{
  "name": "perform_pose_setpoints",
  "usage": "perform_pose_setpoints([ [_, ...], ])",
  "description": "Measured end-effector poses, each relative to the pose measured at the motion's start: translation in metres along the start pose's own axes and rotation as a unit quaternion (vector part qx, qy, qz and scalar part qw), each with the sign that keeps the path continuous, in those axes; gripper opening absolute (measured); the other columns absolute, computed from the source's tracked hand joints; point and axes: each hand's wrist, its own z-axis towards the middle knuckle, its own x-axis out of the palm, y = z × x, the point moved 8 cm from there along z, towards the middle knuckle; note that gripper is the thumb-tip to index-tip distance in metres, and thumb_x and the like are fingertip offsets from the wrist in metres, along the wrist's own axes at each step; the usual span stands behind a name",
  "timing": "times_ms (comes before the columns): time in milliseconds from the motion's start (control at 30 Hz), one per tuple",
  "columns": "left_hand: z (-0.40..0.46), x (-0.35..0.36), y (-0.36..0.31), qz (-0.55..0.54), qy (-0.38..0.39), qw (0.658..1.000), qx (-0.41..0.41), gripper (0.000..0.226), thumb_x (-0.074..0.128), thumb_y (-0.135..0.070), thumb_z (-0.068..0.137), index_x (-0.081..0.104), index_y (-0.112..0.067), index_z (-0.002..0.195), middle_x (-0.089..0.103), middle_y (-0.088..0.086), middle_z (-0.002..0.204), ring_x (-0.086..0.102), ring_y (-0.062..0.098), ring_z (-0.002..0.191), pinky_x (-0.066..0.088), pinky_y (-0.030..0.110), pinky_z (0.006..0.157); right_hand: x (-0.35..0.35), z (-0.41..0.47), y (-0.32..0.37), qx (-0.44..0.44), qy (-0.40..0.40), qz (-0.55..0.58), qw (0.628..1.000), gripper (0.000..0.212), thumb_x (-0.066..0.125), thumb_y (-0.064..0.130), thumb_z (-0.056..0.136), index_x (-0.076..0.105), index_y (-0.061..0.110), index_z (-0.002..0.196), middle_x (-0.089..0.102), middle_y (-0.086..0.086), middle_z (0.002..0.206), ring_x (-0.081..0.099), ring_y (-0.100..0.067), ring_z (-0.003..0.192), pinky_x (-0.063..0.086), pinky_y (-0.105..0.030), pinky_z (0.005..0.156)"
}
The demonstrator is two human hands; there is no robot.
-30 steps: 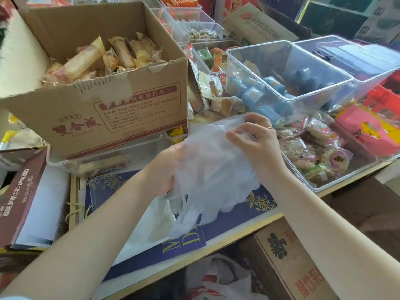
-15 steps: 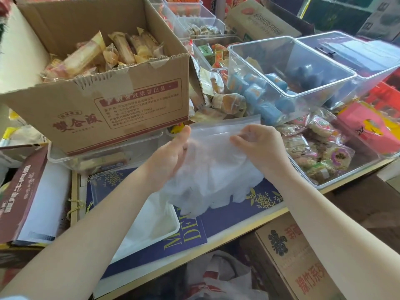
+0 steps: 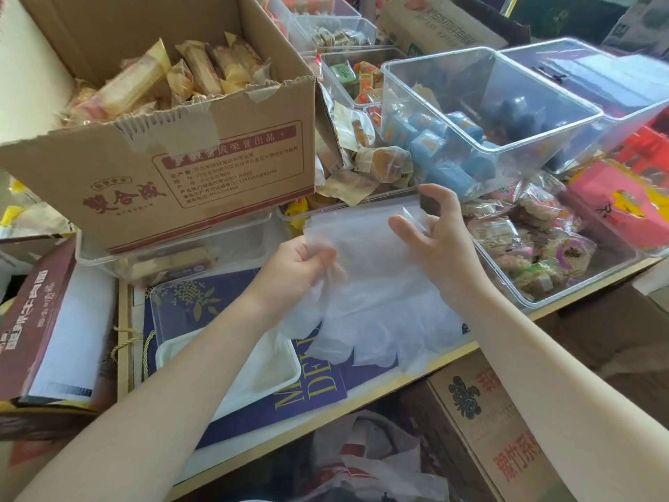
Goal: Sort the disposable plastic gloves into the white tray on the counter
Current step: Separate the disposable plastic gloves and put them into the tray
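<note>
Head view: left hand and right hand each pinch the plastic gloves at frame centre; white tray, lower left, holds gloves.

Both hands, left hand and right hand, hold clear gloves (above the white tray).

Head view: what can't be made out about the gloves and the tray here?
- Number of gloves: translucent layers overlap, uncountable.
- White tray: left forearm covers its near-left part; contents there hidden.
- Left hand: fingertips hidden in glove plastic.
- Right hand: whether its fingertips pinch the plastic is unclear.
</note>
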Motion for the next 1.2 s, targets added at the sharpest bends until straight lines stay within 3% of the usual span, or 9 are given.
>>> perform_pose_setpoints([
  [67, 0.001, -0.004, 0.007, -0.070, -0.012, 0.997, -0.024, 0.016, 0.050, -0.015, 0.094, 0.062, -0.017, 0.085, 0.070, -0.014, 0.068, 0.060, 0.002, 0.065, 0.044, 0.011, 0.062, 0.005, -0.001, -0.013, 0.047, 0.062, 0.029, 0.997, 0.057, 0.072, 0.029, 0.079, 0.043, 0.024, 0.128, 0.058, 0.001, 0.077, 0.056, -0.008, 0.070, 0.045, -0.024, 0.066],
  [133, 0.001, -0.005, 0.013, -0.108, -0.013, 0.993, -0.039, 0.016, 0.048, -0.012, 0.095, 0.062, -0.017, 0.091, 0.071, -0.013, 0.074, 0.065, -0.002, 0.070, 0.048, 0.011, 0.065, 0.011, -0.004, -0.021, 0.066, 0.129, 0.007, 0.989, 0.023, 0.072, 0.022, 0.079, 0.062, 0.010, 0.097, 0.063, 0.000, 0.076, 0.059, -0.005, 0.064, 0.046, -0.021, 0.062],
  [200, 0.002, -0.005, 0.017, -0.115, -0.011, 0.992, -0.050, 0.016, 0.046, -0.011, 0.096, 0.061, -0.014, 0.094, 0.070, -0.008, 0.079, 0.066, 0.000, 0.072, 0.050, 0.013, 0.066, 0.016, -0.006, -0.032, 0.088, 0.166, -0.016, 0.982, 0.023, 0.074, 0.020, 0.078, 0.064, 0.000, 0.085, 0.064, -0.003, 0.073, 0.060, -0.012, 0.064, 0.046, -0.028, 0.064],
  [433, 0.004, -0.003, 0.027, -0.017, 0.076, 0.992, -0.096, 0.013, 0.054, -0.013, 0.092, 0.064, -0.017, 0.087, 0.069, -0.013, 0.069, 0.061, -0.001, 0.061, 0.044, 0.011, 0.058, 0.015, 0.002, -0.037, 0.055, 0.157, -0.017, 0.986, 0.020, 0.068, 0.015, 0.084, 0.055, 0.012, 0.069, 0.056, 0.009, 0.054, 0.050, -0.005, 0.049, 0.041, -0.020, 0.050],
  [567, -0.010, 0.006, 0.034, -0.008, 0.173, 0.973, -0.155, 0.011, 0.058, -0.015, 0.088, 0.060, -0.010, 0.079, 0.067, -0.005, 0.061, 0.063, 0.006, 0.052, 0.045, 0.014, 0.047, 0.005, 0.009, -0.044, 0.053, 0.135, 0.014, 0.989, 0.018, 0.067, 0.016, 0.085, 0.056, 0.008, 0.073, 0.055, 0.005, 0.059, 0.049, -0.007, 0.052, 0.038, -0.022, 0.051],
  [733, -0.008, 0.004, 0.040, -0.090, 0.151, 0.976, -0.128, 0.017, 0.067, -0.026, 0.075, 0.058, -0.013, 0.079, 0.056, -0.002, 0.058, 0.053, 0.011, 0.049, 0.046, 0.019, 0.050, 0.013, -0.003, -0.057, 0.119, 0.241, 0.095, 0.958, 0.041, 0.070, 0.019, 0.073, 0.061, 0.014, 0.113, 0.071, -0.007, 0.103, 0.067, -0.024, 0.089, 0.055, -0.038, 0.079],
  [867, -0.005, 0.000, 0.042, -0.194, 0.154, 0.962, -0.113, 0.034, 0.084, -0.030, 0.061, 0.065, -0.017, 0.087, 0.062, 0.000, 0.076, 0.055, 0.010, 0.059, 0.045, 0.021, 0.060, 0.015, -0.009, -0.058, 0.105, 0.251, 0.089, 0.958, 0.037, 0.069, 0.000, 0.077, 0.061, 0.007, 0.112, 0.073, -0.006, 0.097, 0.069, -0.019, 0.086, 0.057, -0.029, 0.074],
  [1067, -0.016, 0.018, 0.025, -0.538, 0.231, 0.808, -0.060, 0.080, 0.061, -0.051, 0.081, 0.037, -0.003, 0.140, 0.047, 0.022, 0.137, 0.046, 0.036, 0.126, 0.040, 0.047, 0.102, 0.006, -0.002, -0.054, 0.091, 0.168, 0.192, 0.963, 0.020, 0.061, -0.007, 0.081, 0.064, 0.009, 0.091, 0.072, 0.003, 0.073, 0.068, -0.007, 0.069, 0.055, -0.017, 0.064],
  [1200, -0.017, 0.026, 0.046, -0.380, 0.145, 0.902, -0.147, 0.088, 0.074, -0.059, 0.062, 0.051, -0.009, 0.130, 0.063, 0.011, 0.121, 0.060, 0.026, 0.111, 0.053, 0.034, 0.082, 0.002, -0.001, -0.050, 0.058, 0.131, 0.148, 0.979, 0.018, 0.063, -0.007, 0.080, 0.064, 0.009, 0.088, 0.072, 0.002, 0.068, 0.068, -0.009, 0.063, 0.057, -0.021, 0.061],
])
